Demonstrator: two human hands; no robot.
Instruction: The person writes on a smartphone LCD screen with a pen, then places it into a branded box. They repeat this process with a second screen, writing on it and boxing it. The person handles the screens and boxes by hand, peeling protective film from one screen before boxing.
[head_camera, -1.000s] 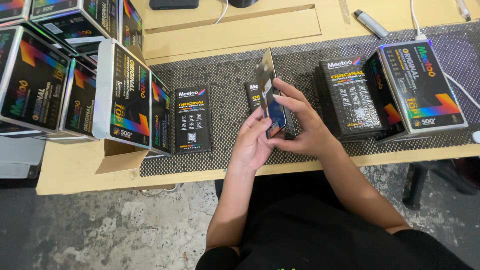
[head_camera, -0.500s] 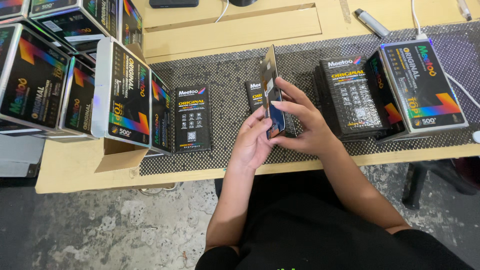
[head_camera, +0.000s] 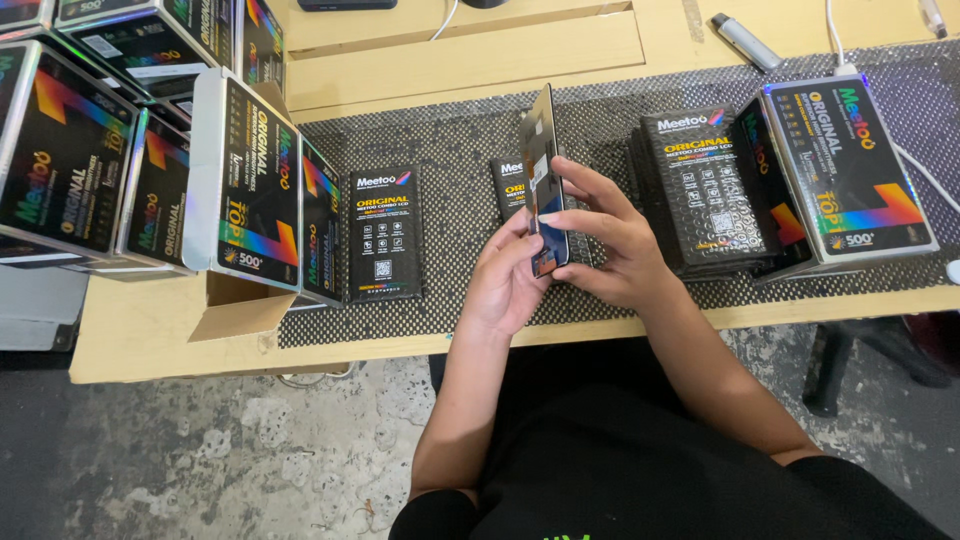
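A thin dark phone screen panel (head_camera: 541, 150) stands on edge above the mat, held between both hands. My left hand (head_camera: 505, 285) grips its lower end from the left, thumb against the face. From the right, my right hand (head_camera: 605, 240) wraps its fingers around the panel's lower half. A flat black packet (head_camera: 510, 185) lies on the mat just behind the hands, partly hidden. Another flat black packet (head_camera: 384, 235) lies to the left of the hands.
A black dotted mat (head_camera: 460, 140) covers the wooden table (head_camera: 150, 335). A stack of black packets (head_camera: 700, 200) and an open box (head_camera: 850, 170) sit at right. Several printed boxes (head_camera: 255, 185) crowd the left. A grey marker (head_camera: 745, 40) lies at the back.
The panel has tilted slightly and both hands shifted their fingers on it; nothing else has moved.
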